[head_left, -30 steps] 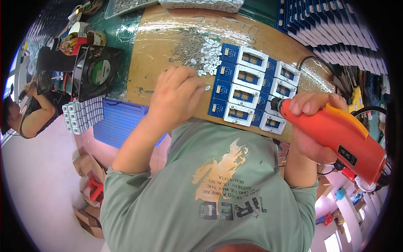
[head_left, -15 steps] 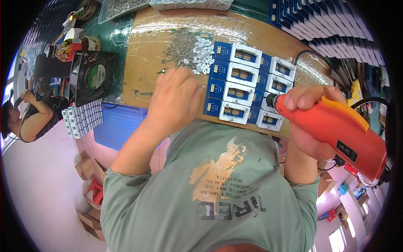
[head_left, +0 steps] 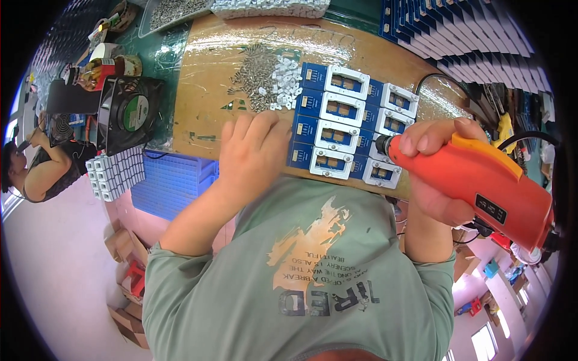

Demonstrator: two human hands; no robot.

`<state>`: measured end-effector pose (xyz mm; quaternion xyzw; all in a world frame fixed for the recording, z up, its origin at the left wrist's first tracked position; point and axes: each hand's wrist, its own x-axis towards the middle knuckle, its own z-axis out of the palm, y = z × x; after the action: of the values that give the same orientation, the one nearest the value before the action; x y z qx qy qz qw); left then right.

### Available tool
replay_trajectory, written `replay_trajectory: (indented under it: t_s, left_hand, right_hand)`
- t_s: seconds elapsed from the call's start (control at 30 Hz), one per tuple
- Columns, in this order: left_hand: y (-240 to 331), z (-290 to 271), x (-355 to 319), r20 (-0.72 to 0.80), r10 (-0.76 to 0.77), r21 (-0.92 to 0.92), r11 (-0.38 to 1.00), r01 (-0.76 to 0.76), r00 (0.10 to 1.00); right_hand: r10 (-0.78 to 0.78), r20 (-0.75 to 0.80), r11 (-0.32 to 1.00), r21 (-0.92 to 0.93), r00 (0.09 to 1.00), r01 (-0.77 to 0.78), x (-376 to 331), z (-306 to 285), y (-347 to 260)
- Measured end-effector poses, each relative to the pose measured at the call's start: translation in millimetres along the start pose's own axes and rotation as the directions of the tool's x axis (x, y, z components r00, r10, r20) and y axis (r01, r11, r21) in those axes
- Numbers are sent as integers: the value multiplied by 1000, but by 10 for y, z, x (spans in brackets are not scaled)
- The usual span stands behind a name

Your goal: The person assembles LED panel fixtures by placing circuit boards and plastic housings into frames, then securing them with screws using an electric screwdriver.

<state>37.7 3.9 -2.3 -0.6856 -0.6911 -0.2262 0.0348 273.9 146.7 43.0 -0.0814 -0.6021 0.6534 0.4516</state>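
My right hand (head_left: 428, 143) is wrapped round a red electric screwdriver (head_left: 481, 186) with an orange lever. Its dark tip hangs over the right-hand column of white rectangular frames (head_left: 395, 123), which lie on blue boxes. A second column of white frames (head_left: 342, 108) on blue boxes (head_left: 304, 129) stands beside it, with screws in some corners. My left hand (head_left: 253, 150) is closed, fingers curled down near the table's front edge, left of the boxes. What it holds, if anything, is hidden. Just beyond it lie loose screws (head_left: 251, 72) and small white plastic pieces (head_left: 286, 81).
A black fan (head_left: 129, 114) stands at the left, by stacked white parts (head_left: 114, 174) and a blue crate (head_left: 168, 186). A tray of screws (head_left: 174, 13) sits at the back. Blue-and-white stacks (head_left: 457, 36) fill the far right. Another person (head_left: 51, 165) is at far left.
My left hand has drawn back toward me from the screw pile, its fingers still curled. The screwdriver stays in my right hand over the right column. The whole view has shifted slightly.
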Motion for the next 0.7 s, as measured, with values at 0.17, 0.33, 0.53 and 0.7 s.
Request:
replay_trajectory:
  t_s: [0.17, 0.33, 0.53, 0.7]
  left_hand:
    - [-61, 50, 28, -54, -31, -148, 989, 23, 998]
    - [13, 98, 249, -113, 3, -400, 915, -48, 994]
    - [64, 248, 358, -44, 30, -484, 874, -48, 999]
    - [103, 269, 346, -39, 6, -449, 893, -23, 999]
  right_hand:
    - [-28, 31, 1000, -1, 999, 28, 31, -37, 5]
    - [-61, 34, 998, -9, 998, 62, 174, 63, -146]
    - [-57, 114, 998, 46, 992, 52, 334, 236, -70]
    - [-57, 175, 997, 70, 983, 45, 389, 341, 37]
